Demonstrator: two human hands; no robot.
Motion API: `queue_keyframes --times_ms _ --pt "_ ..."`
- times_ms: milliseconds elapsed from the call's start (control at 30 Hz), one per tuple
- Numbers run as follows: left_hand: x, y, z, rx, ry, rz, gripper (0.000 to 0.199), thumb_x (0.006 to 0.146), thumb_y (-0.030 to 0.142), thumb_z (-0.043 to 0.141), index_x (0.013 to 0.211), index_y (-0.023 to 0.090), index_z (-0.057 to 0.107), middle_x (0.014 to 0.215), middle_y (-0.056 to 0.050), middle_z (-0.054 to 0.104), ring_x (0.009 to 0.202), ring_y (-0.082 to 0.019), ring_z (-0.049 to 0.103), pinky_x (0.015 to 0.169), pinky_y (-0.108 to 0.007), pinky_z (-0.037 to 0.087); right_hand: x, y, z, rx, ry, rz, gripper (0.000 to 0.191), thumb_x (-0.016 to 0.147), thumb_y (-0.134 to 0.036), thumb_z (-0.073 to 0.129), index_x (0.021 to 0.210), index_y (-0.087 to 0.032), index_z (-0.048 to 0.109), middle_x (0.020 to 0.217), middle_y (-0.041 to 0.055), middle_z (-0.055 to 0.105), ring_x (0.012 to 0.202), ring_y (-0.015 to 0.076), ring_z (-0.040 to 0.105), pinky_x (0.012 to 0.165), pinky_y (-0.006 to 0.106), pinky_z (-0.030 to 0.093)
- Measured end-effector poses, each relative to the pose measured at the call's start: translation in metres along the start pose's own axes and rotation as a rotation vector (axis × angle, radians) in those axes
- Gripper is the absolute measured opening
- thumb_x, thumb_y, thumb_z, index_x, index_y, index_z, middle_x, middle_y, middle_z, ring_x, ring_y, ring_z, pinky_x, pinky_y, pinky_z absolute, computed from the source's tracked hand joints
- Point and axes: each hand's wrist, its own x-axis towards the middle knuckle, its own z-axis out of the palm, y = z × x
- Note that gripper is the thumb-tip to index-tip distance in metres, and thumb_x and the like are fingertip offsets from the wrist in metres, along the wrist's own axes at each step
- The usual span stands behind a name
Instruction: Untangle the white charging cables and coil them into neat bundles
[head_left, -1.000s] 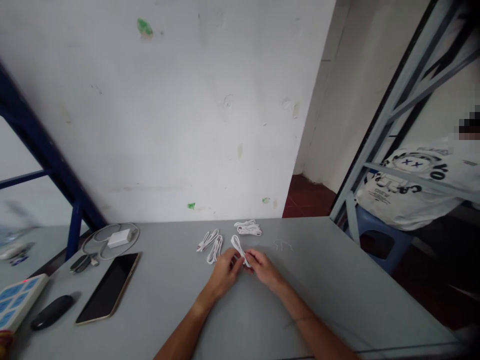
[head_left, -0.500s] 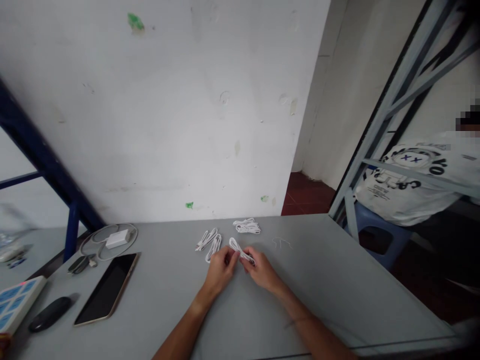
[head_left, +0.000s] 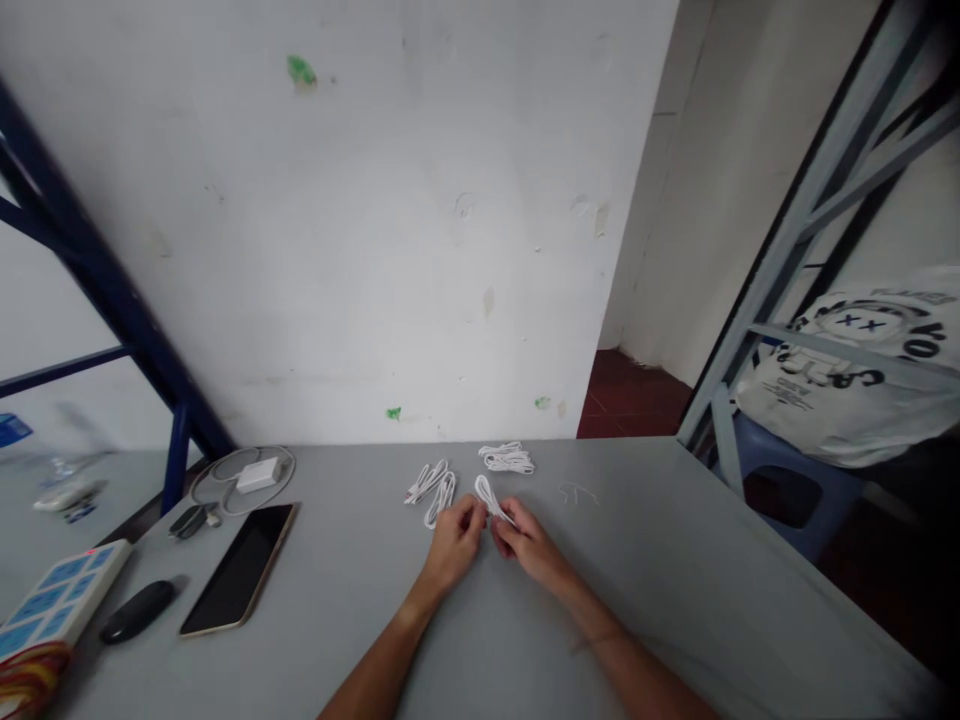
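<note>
A small coiled white cable (head_left: 487, 494) is between my two hands, above the middle of the grey table (head_left: 360, 600). My right hand (head_left: 523, 540) is closed on its lower right part. Close by on the left, my left hand (head_left: 456, 540) has its thumb and fingers pinched together at the side of the coil; what they hold is too small to make out. Just beyond my left hand lie looped white cables (head_left: 429, 483). Another white cable bundle (head_left: 508, 458) rests near the back edge. Thin white ties (head_left: 577, 492) lie to the right.
On the left are a phone (head_left: 240, 570), a black mouse (head_left: 138, 611), a power strip (head_left: 64, 600), a white adapter (head_left: 259, 475) with a cable, and yellow-red wires (head_left: 34, 680). A wall stands behind. At right, a person's printed shirt (head_left: 862, 350) shows beyond a metal frame (head_left: 780, 260).
The view has shifted, so the table items appear farther right. My left fingers have drawn slightly away from my right hand, which still grips the coil.
</note>
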Motion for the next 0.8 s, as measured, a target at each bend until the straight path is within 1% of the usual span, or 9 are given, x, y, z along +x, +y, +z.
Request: queue_keyframes --times_ms 100,200,300,400,533,600,667,733,800 --pt "-0.002 0.000 0.001 0.042 0.089 0.020 0.023 0.098 0.042 0.050 0.095 0.021 0.058 0.079 0.000 0.061 0.065 -0.015 0.054 0.064 -0.028 0.041 0.001 0.000 -0.001 0.029 -0.026 0.042 0.026 0.075 -0.050 0.056 0.083 -0.026 0.052 0.051 -0.0087 0.048 0.046 0.0122 0.042 0.046 0.024 0.032" --pt "-0.005 0.001 0.000 0.122 0.145 0.070 0.025 0.098 0.040 0.051 0.111 0.020 0.058 0.092 -0.004 0.066 0.067 -0.017 0.058 0.067 -0.030 0.046 0.002 0.001 -0.003 0.028 -0.023 0.051 0.030 0.073 -0.052 0.056 0.085 -0.025 0.052 0.051 -0.0092 0.048 0.045 0.0118 0.042 0.045 0.024 0.032" --pt "-0.005 0.001 -0.003 0.213 0.133 0.111 0.023 0.100 0.039 0.049 0.107 0.020 0.060 0.094 -0.006 0.067 0.070 -0.018 0.059 0.070 -0.032 0.047 0.003 0.004 -0.004 0.006 -0.007 0.041 0.031 0.073 -0.053 0.055 0.085 -0.025 0.052 0.051 -0.0094 0.047 0.044 0.0115 0.041 0.044 0.024 0.031" --pt "-0.004 0.001 -0.006 0.270 0.110 0.143 0.022 0.101 0.037 0.048 0.093 0.021 0.060 0.088 -0.005 0.065 0.074 -0.019 0.058 0.073 -0.032 0.045 0.003 0.006 -0.005 -0.057 -0.005 0.010 0.028 0.075 -0.051 0.054 0.086 -0.025 0.053 0.051 -0.0092 0.047 0.045 0.0125 0.042 0.046 0.024 0.034" --pt "-0.002 0.004 -0.009 0.206 0.000 0.143 0.029 0.102 0.034 0.044 0.078 0.021 0.056 0.074 0.000 0.058 0.069 -0.016 0.052 0.067 -0.028 0.039 0.003 0.006 -0.006 -0.208 0.051 -0.109 0.020 0.080 -0.044 0.051 0.088 -0.026 0.056 0.061 -0.0054 0.054 0.057 0.0163 0.051 0.057 0.029 0.042" --pt "-0.002 0.004 -0.009 0.150 -0.057 0.107 0.033 0.103 0.035 0.042 0.076 0.020 0.054 0.069 0.002 0.054 0.064 -0.015 0.047 0.062 -0.027 0.034 0.004 0.006 -0.007 -0.290 0.149 -0.193 0.020 0.078 -0.041 0.054 0.091 -0.027 0.060 0.076 -0.0005 0.060 0.073 0.0208 0.056 0.068 0.033 0.045" --pt "-0.002 0.002 -0.008 0.142 -0.074 0.101 0.034 0.103 0.037 0.042 0.077 0.020 0.056 0.068 0.002 0.054 0.063 -0.015 0.046 0.060 -0.027 0.032 0.007 0.006 -0.010 -0.381 0.310 -0.269 0.022 0.072 -0.040 0.061 0.090 -0.027 0.066 0.088 0.0039 0.061 0.087 0.0257 0.056 0.078 0.038 0.045" --pt "-0.003 -0.001 -0.007 0.194 -0.069 0.149 0.032 0.103 0.035 0.042 0.080 0.020 0.058 0.072 0.001 0.056 0.066 -0.015 0.048 0.063 -0.027 0.034 0.009 0.005 -0.013 -0.407 0.391 -0.271 0.023 0.066 -0.038 0.066 0.086 -0.027 0.070 0.084 0.0050 0.062 0.085 0.0269 0.056 0.078 0.039 0.044" --pt "-0.005 -0.004 -0.006 0.276 -0.083 0.217 0.030 0.103 0.031 0.042 0.081 0.020 0.059 0.076 -0.001 0.059 0.070 -0.016 0.052 0.067 -0.027 0.037 0.010 0.002 -0.017 -0.287 0.291 -0.159 0.027 0.064 -0.039 0.067 0.086 -0.026 0.071 0.070 0.0029 0.062 0.068 0.0237 0.057 0.066 0.036 0.046"
